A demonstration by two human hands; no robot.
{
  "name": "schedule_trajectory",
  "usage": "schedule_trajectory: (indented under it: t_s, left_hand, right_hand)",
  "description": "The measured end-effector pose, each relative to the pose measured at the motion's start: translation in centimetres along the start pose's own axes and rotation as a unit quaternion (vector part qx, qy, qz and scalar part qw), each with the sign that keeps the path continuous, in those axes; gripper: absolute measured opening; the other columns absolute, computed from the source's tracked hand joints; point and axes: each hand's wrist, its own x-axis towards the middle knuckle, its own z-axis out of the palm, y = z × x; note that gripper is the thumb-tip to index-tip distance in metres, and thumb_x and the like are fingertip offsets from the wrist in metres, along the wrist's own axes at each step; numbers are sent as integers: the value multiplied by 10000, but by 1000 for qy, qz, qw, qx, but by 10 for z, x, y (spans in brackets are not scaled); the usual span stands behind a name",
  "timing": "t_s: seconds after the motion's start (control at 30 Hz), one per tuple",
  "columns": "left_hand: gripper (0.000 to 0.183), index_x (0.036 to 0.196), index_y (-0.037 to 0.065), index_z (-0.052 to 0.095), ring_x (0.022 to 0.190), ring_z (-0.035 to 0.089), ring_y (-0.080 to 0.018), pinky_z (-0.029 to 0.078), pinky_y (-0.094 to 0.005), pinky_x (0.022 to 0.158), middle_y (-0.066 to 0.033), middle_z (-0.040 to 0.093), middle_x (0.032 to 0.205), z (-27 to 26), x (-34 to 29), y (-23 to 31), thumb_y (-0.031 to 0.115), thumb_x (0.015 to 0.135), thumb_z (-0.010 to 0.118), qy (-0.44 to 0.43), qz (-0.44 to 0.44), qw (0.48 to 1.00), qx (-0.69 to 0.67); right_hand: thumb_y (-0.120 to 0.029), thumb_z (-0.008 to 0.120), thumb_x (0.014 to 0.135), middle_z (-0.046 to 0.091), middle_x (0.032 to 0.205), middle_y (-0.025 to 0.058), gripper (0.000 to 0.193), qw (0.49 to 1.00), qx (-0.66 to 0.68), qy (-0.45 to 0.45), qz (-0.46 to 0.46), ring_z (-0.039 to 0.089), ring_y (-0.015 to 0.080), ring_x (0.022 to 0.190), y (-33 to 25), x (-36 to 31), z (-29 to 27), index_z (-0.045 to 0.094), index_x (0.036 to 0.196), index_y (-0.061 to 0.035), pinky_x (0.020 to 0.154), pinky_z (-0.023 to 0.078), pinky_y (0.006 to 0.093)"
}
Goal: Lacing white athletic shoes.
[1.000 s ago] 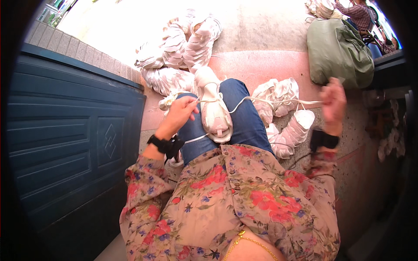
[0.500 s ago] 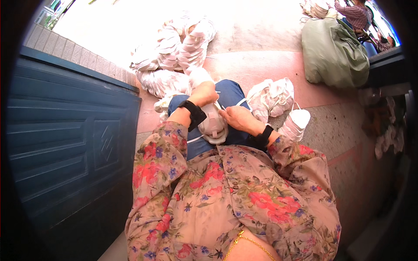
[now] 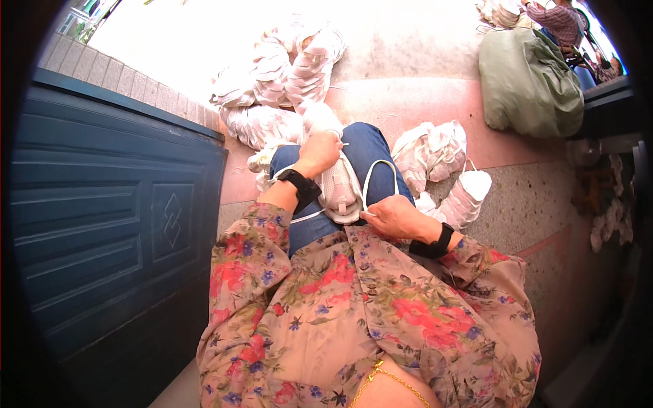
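A white shoe upper lies across my lap between my jeans-clad thighs, heel end toward me. My left hand is closed on its far part, and a short lace tip pokes out beside the fingers. To the right of the upper, a white shoelace arches up in a loop over my right thigh. The lower end of that loop is pinched by my right hand, close to the upper's heel. Another stretch of lace crosses my left thigh.
Long rows of nested white uppers lie on the floor beyond my knees. More uppers and a nested stack sit right of my leg. A green sack stands far right, near another person. A blue panelled door borders the left.
My right hand has moved back toward me and slightly right, drawing the lace into a wider loop. My left hand stays at the far part of the upper.
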Motion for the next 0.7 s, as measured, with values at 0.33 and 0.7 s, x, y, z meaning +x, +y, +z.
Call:
schedule_trajectory:
  t_s: [0.33,0.7]
  left_hand:
    - [219,916,28,621,726,603,-245,471,-355,652,-135,622,781,-14,-39,-9,213,831,540,136,26,988,-72]
    - [149,682,13,613,668,591,-272,462,-333,622,-147,604,716,-15,-94,-31,129,773,587,224,70,972,-1]
  right_hand:
    - [-250,414,898,592,733,171,264,983,15,117,140,583,356,723,58,-22,-23,587,857,-55,610,463,432]
    - [-147,542,782,615,735,168,161,996,-39,76,-38,611,331,717,25,126,10,567,928,-84,606,468,431]
